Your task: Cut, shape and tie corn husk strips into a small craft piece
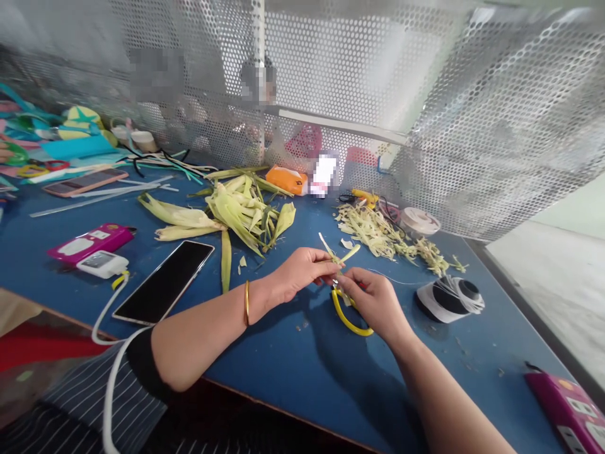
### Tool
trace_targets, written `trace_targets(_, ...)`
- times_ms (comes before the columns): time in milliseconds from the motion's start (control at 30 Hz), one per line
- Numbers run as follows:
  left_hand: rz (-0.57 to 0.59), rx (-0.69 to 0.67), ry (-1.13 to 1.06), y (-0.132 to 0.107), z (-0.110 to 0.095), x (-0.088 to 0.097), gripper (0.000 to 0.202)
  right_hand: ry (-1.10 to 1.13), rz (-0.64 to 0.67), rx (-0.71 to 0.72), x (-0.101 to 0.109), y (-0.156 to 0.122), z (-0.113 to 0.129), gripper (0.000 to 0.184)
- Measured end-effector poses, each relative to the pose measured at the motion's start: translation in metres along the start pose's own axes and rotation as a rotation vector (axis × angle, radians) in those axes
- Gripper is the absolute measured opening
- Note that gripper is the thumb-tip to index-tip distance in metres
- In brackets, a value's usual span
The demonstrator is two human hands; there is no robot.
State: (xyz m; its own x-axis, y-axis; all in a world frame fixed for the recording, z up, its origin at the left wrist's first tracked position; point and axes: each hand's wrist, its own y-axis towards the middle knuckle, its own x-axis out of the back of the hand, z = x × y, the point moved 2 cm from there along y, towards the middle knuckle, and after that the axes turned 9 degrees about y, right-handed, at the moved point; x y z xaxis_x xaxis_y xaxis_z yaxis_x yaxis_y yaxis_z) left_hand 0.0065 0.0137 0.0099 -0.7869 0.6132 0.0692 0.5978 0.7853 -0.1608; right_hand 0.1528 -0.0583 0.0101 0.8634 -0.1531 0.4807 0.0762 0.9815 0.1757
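Note:
My left hand (pixel 309 271) pinches a small bunch of pale green corn husk strips (pixel 348 254), whose ends spread out above the fingertips. Closed as well, my right hand (pixel 373 299) meets it, thumb and fingertips pressed at the base of the same strips; the exact grip is partly hidden. Below the fingers is a yellow-handled pair of scissors (pixel 352 325), its blades mostly covered by my hands. A thin thread (pixel 397 280) runs from the black-and-white thread spool (pixel 449 299) at right toward my right hand.
A corn husk pile (pixel 241 208) lies behind my left hand, shredded husk (pixel 373 230) at the back right. At left are a phone (pixel 165 280) and a magenta power strip (pixel 92 243) with a white cable; another strip (pixel 567 410) sits at right. A perforated screen (pixel 350 75) borders the back.

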Motion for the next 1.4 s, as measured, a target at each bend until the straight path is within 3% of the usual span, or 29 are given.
trace_targets(167,-0.057,-0.050,-0.001,0.000,0.001,-0.005,0.018,0.022,0.014,0.102,-0.002,-0.001,0.007,0.036)
trace_targets(267,-0.048,-0.044,-0.023,0.002,0.004,-0.004,0.019,0.073,0.055,0.094,-0.002,-0.001,0.008,0.038)
trace_targets(367,-0.005,-0.009,-0.049,0.003,0.006,-0.002,0.022,0.184,0.040,-0.044,-0.004,0.001,-0.001,0.043)
trace_targets(467,0.086,0.045,-0.086,0.002,0.005,0.000,0.035,0.364,-0.117,-0.203,-0.002,0.005,-0.013,0.047)
trace_targets(567,0.202,0.094,-0.088,-0.001,0.005,-0.002,0.050,0.595,-0.231,-0.236,0.000,0.008,-0.018,0.043)
trace_targets(733,0.279,0.093,-0.050,-0.004,0.007,-0.008,0.046,0.821,-0.121,-0.284,-0.001,0.007,-0.013,0.035)
trace_targets(833,0.249,0.111,-0.044,-0.004,0.009,-0.010,0.039,0.809,-0.088,-0.278,-0.003,0.006,-0.011,0.034)
trace_targets(1100,0.255,0.097,-0.098,-0.005,0.012,-0.013,0.035,0.587,-0.260,-0.184,-0.004,0.007,-0.021,0.026)
trace_targets(1167,0.206,0.106,-0.126,-0.004,0.013,-0.011,0.037,0.359,-0.354,-0.084,0.002,0.006,-0.020,0.022)
trace_targets(1267,0.160,0.122,-0.209,-0.001,0.012,-0.006,0.036,-0.109,-0.473,0.308,0.011,0.000,-0.006,0.016)
trace_targets(1333,0.162,0.108,-0.266,0.002,0.010,-0.002,0.031,-0.382,-0.376,0.600,0.009,-0.005,0.005,0.016)
trace_targets(1400,0.143,0.077,-0.293,0.004,0.008,0.002,0.026,-0.559,-0.215,0.788,0.004,-0.009,0.012,0.020)
